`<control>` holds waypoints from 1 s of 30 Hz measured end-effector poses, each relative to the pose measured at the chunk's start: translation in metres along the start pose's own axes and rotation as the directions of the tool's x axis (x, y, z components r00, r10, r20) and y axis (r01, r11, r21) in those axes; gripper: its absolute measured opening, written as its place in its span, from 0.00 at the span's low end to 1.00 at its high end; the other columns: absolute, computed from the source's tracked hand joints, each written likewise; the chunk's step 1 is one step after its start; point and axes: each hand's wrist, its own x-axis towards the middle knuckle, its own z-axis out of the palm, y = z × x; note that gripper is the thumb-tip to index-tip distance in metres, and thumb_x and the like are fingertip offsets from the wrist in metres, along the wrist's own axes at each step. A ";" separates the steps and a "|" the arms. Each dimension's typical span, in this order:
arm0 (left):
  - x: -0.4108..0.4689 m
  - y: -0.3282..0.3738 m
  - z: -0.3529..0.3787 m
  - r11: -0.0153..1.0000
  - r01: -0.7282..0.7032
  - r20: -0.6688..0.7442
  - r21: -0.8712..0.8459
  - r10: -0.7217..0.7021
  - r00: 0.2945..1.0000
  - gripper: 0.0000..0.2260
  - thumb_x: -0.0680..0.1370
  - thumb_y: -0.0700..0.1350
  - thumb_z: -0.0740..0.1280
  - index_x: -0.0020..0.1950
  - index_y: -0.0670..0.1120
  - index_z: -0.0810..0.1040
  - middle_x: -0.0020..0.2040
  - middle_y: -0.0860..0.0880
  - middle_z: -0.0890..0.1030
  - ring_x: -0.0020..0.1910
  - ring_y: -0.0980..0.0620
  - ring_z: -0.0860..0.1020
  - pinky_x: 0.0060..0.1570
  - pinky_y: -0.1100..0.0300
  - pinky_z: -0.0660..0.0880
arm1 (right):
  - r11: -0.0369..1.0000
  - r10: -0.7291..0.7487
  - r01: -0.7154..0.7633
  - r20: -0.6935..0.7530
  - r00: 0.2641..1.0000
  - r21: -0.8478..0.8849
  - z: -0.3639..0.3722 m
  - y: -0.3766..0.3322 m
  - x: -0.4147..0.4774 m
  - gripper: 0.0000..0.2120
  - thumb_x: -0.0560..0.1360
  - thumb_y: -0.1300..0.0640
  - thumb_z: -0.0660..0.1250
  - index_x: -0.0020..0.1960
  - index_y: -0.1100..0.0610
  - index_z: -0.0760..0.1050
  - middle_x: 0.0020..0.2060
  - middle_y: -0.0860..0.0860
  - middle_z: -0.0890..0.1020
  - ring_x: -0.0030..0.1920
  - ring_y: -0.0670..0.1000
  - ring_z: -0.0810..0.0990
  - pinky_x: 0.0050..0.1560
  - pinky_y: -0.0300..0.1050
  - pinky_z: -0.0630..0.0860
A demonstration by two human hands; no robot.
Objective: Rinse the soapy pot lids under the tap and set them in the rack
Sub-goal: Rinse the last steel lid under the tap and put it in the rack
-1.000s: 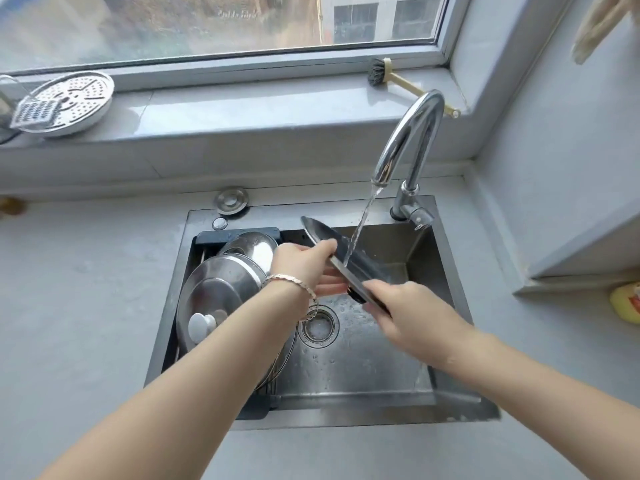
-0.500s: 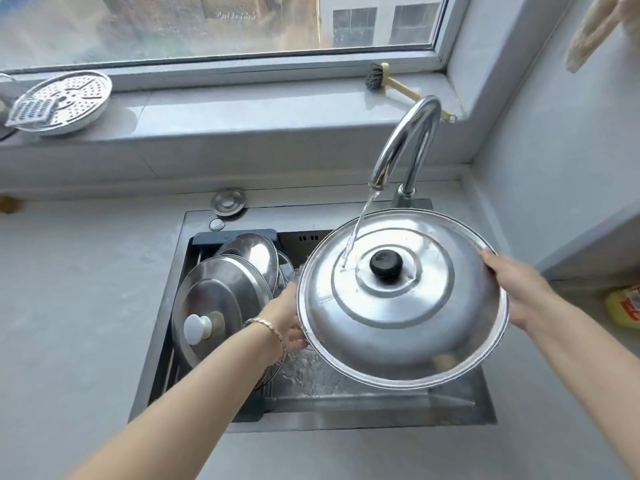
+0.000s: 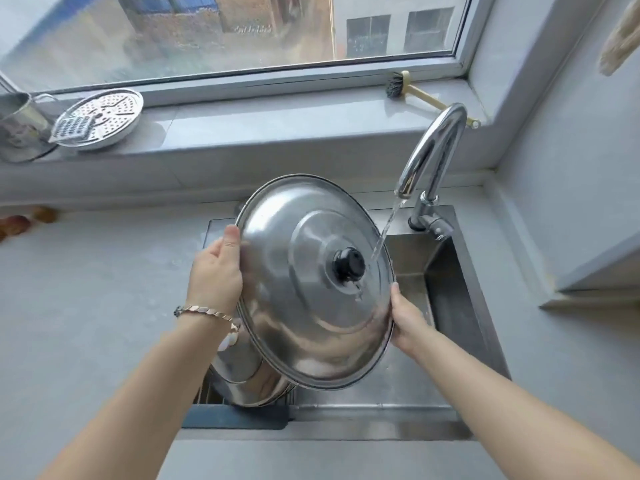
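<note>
Gripping the tilted steel lid (image 3: 298, 306) by its rim with left hand (image 3: 216, 271) and right hand (image 3: 407, 320), above the sink (image 3: 450, 306). Catching the tap (image 3: 433, 157) stream just beside the black knob (image 3: 349, 264).

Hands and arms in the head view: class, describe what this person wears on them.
Both forearms are bare: no sleeves in view, no gloves. The left hand has a bracelet at its wrist, a chain of small flat leaf-shaped links in pale gold. The right hand has no bracelet or watch. No rings show on the visible fingers.
</note>
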 end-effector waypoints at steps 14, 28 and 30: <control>0.010 0.013 0.024 0.986 -0.143 -0.049 0.080 0.147 0.988 0.19 0.81 0.47 0.57 0.31 0.42 0.64 0.26 0.47 0.61 0.24 0.52 0.60 0.22 0.63 0.56 | 0.629 -0.076 0.056 0.011 0.997 -0.775 0.003 -0.023 0.020 0.08 0.77 0.61 0.57 0.42 0.60 0.73 0.36 0.56 0.79 0.35 0.54 0.78 0.38 0.43 0.77; -0.006 0.040 0.160 0.759 -0.381 0.494 0.528 0.091 0.865 0.14 0.80 0.46 0.55 0.42 0.40 0.73 0.44 0.40 0.79 0.43 0.41 0.76 0.41 0.56 0.69 | 0.646 -0.484 0.353 -0.006 0.875 -0.677 -0.065 -0.073 -0.001 0.23 0.78 0.64 0.56 0.72 0.64 0.61 0.69 0.58 0.68 0.69 0.55 0.68 0.67 0.44 0.62; -0.007 0.036 0.156 0.737 -0.406 0.509 0.540 0.098 0.855 0.13 0.80 0.46 0.55 0.43 0.39 0.72 0.43 0.40 0.77 0.45 0.41 0.76 0.40 0.57 0.68 | 0.751 -0.479 0.405 -0.007 0.878 -0.522 -0.054 -0.086 0.001 0.24 0.78 0.65 0.55 0.73 0.64 0.56 0.71 0.58 0.64 0.71 0.54 0.65 0.71 0.48 0.61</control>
